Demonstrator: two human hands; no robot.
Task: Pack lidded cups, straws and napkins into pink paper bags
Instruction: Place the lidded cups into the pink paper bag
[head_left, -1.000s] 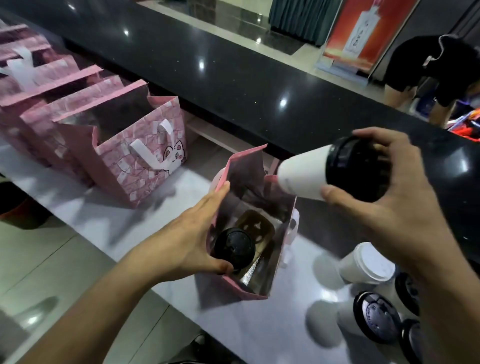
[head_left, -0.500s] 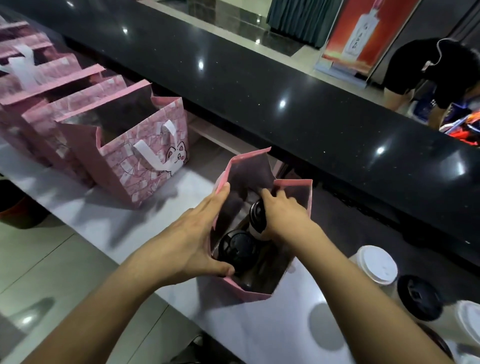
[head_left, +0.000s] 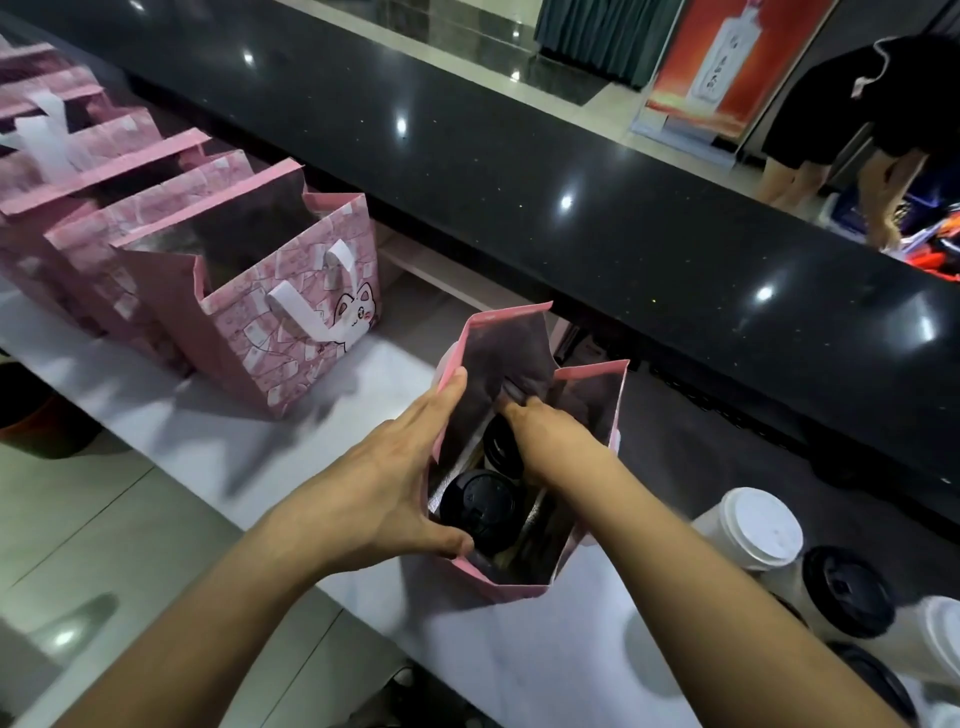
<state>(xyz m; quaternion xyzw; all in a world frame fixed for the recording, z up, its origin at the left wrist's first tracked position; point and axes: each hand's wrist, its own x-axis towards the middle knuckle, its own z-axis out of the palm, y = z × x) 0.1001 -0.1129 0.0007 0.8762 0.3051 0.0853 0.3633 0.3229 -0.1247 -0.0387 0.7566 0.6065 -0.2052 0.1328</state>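
An open pink paper bag (head_left: 519, 584) stands on the white counter in front of me. My left hand (head_left: 395, 483) holds its left wall, thumb over the near rim and fingers along the outside. One black-lidded cup (head_left: 475, 506) stands in the near part of the bag. My right hand (head_left: 545, 441) reaches deep inside and grips a second black-lidded cup (head_left: 501, 447) at the far side. Its fingers are partly hidden by the bag wall.
Several pink bags (head_left: 291, 312) with white handles stand in a row at the left. More lidded cups, white-lidded (head_left: 756, 527) and black-lidded (head_left: 847, 597), cluster at the lower right. A black counter (head_left: 571, 171) runs behind. A person in black (head_left: 893, 119) bends at the far right.
My right hand carried the black-lidded cup from above the bag down into it and has sunk deeper. My left hand has kept hold of the bag wall.
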